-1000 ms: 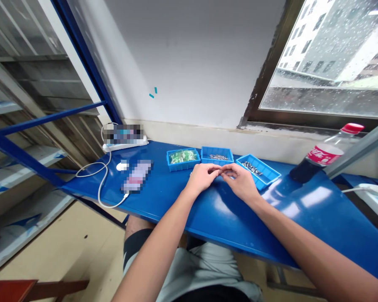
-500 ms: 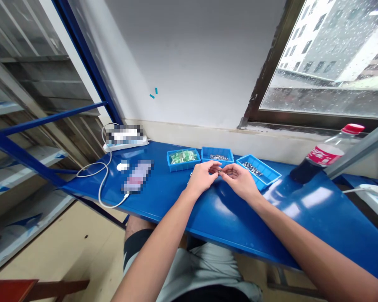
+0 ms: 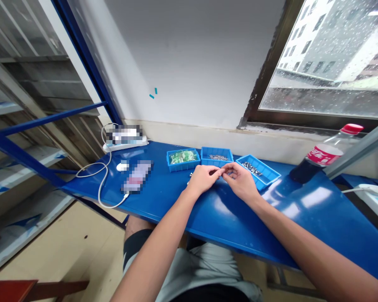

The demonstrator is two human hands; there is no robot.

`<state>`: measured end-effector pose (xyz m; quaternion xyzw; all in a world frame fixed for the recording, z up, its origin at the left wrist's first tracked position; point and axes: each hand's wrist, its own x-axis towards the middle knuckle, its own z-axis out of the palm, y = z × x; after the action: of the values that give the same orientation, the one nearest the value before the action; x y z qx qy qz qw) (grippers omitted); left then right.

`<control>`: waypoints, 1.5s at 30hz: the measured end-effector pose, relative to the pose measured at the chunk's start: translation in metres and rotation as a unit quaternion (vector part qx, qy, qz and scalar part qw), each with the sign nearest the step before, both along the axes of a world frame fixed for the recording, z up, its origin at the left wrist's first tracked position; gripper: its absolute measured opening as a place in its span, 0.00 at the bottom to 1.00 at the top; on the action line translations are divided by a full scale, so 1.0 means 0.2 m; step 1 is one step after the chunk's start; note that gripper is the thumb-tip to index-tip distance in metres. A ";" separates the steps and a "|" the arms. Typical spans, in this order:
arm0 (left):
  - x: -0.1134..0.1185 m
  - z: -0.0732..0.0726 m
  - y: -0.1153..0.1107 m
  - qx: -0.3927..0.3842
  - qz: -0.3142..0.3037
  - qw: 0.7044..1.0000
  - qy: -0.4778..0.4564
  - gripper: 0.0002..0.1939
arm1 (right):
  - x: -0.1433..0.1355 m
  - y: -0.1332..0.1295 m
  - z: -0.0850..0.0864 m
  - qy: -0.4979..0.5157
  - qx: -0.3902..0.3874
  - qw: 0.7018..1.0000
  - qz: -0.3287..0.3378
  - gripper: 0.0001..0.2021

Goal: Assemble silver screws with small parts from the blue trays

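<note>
My left hand (image 3: 204, 178) and my right hand (image 3: 239, 178) meet at their fingertips above the blue table (image 3: 164, 197). The fingers of both are pinched together, and whatever they hold is too small and hidden to name. Just beyond them stands a blue tray (image 3: 216, 162) with silvery metal pieces in it. To its right, a slanted blue tray (image 3: 269, 176) holds small dark and silvery parts. On the left is a blue tray (image 3: 183, 167) with green and clear packets. Small metal pieces (image 3: 190, 174) lie partly hidden beside my left hand.
A cola bottle (image 3: 326, 154) leans in view at the right, near a grey metal bar. Towards the left lie a blurred phone (image 3: 137, 176) with a white cable (image 3: 100, 191), a white round object (image 3: 122, 167) and a white power strip (image 3: 129, 145). Wall and window rise behind.
My left fingers have closed further and shifted slightly right against my right fingertips. The small thing glimpsed between them is now hidden. More of the metal pieces beside my left hand shows.
</note>
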<state>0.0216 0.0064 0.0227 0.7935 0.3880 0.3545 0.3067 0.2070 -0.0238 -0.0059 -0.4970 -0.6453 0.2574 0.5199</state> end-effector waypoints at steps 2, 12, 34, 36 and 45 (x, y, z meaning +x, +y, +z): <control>0.00 -0.01 0.01 0.001 0.006 1.000 -0.009 0.14 | 0.00 0.00 0.00 -0.011 0.005 1.000 -0.004 0.08; 0.00 -0.07 0.05 -0.027 0.016 0.998 -0.063 0.09 | 0.00 0.01 -0.01 0.056 -0.042 0.998 0.006 0.15; 0.00 -0.03 0.02 -0.056 0.038 0.987 -0.149 0.28 | -0.02 -0.01 -0.01 0.097 -0.020 0.995 0.033 0.18; 0.01 -0.04 0.03 -0.061 0.027 0.986 -0.153 0.28 | -0.01 -0.01 0.00 0.091 -0.020 0.995 0.024 0.18; 0.02 -0.04 0.05 -0.045 0.067 0.973 -0.214 0.22 | -0.01 -0.01 0.00 0.062 -0.024 0.998 -0.008 0.20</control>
<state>0.0250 0.0173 0.0145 0.6570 0.3806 0.5184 0.3935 0.2054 -0.0249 -0.0052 -0.4973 -0.6020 0.2989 0.5486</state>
